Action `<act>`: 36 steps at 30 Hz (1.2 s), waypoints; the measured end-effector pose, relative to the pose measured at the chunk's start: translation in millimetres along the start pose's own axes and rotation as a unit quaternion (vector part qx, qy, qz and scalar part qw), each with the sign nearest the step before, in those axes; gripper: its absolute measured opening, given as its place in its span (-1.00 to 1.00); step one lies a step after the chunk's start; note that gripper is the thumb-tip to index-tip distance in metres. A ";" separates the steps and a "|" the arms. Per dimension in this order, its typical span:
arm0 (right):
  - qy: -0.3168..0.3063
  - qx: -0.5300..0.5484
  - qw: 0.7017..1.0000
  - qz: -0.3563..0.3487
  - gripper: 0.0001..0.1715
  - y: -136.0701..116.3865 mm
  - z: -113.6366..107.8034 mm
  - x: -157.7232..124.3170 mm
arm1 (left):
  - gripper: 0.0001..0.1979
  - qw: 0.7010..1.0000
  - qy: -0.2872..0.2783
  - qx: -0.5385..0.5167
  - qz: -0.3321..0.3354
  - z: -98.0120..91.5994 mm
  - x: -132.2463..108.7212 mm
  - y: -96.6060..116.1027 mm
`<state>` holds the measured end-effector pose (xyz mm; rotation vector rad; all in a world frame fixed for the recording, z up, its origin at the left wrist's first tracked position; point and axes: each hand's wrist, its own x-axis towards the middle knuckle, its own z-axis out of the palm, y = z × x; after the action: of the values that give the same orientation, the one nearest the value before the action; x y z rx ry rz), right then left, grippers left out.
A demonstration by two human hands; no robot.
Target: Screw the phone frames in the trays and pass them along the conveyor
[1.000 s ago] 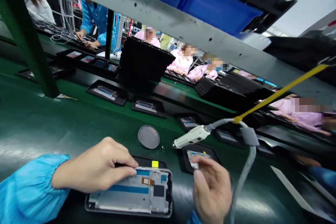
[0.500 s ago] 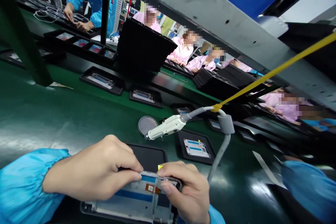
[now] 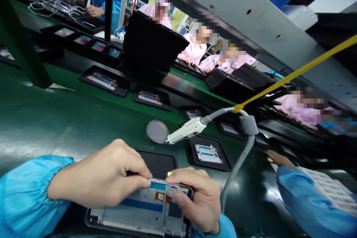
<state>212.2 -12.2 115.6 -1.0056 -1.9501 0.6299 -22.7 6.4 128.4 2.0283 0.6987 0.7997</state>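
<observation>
Near the bottom of the view I hold a phone frame (image 3: 139, 214), a silvery plate with blue adhesive strips, an orange flex cable and a dark rim. My left hand (image 3: 103, 178) pinches its upper long edge between thumb and fingertips. Around the right end wraps my right hand (image 3: 195, 197), thumb over the inner face and forefinger along the top edge. A small yellow tab shows at that forefinger. Just behind the frame lies a black tray (image 3: 158, 161). The frame's lower left part is partly in shadow.
A white electric screwdriver (image 3: 186, 131) hangs on a grey cable by a round dish of screws (image 3: 157, 131). Trays with phone frames (image 3: 208, 153) line the bench. At right reaches a co-worker's blue sleeve (image 3: 309, 200). A metal beam (image 3: 223, 7) crosses above; black tray stacks (image 3: 153, 44) stand behind.
The co-worker's arm at right has reached forward, its hand now showing beside a white partitioned tray. The screwdriver has shifted slightly right. My hands keep nearly the same grip on the frame.
</observation>
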 end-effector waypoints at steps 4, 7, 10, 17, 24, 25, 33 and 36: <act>0.023 -0.017 1.000 0.005 -0.64 0.3 -0.6 -1.8 | -0.85 1.000 0.004 -0.007 -0.014 -0.3 0.6 -1.6; 0.020 -0.019 1.000 0.005 -0.57 -0.7 -1.3 -2.0 | -0.84 1.000 0.003 -0.014 -0.020 -0.9 1.9 -1.9; 0.005 0.000 1.000 0.000 -0.55 -2.3 -1.2 -0.2 | -0.83 0.999 -0.018 -0.017 -0.029 -1.3 3.0 -0.6; 0.003 -0.014 1.000 -0.007 -0.46 -3.5 -0.7 0.6 | -0.83 0.998 -0.035 -0.015 -0.049 -2.5 2.8 1.2; 0.001 0.001 1.000 -0.003 -0.44 -3.3 0.3 1.9 | -0.82 0.998 -0.036 -0.014 -0.048 -3.1 3.4 -0.5; -0.004 0.007 1.000 -0.003 -0.45 -3.1 0.4 2.4 | -0.81 0.998 -0.037 -0.016 -0.047 -2.7 3.7 -0.5; -0.002 0.006 1.000 0.005 -0.46 -0.1 0.0 0.0 | -0.83 0.999 -0.031 -0.020 -0.038 1.3 2.9 -1.4; 0.006 0.008 1.000 0.005 -0.47 -0.5 0.5 -0.8 | -0.84 0.999 -0.026 -0.024 -0.035 0.7 3.1 -1.1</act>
<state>211.8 -13.2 115.4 -1.0083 -1.9286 0.6434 -20.4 8.7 128.1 1.9644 0.7103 0.7140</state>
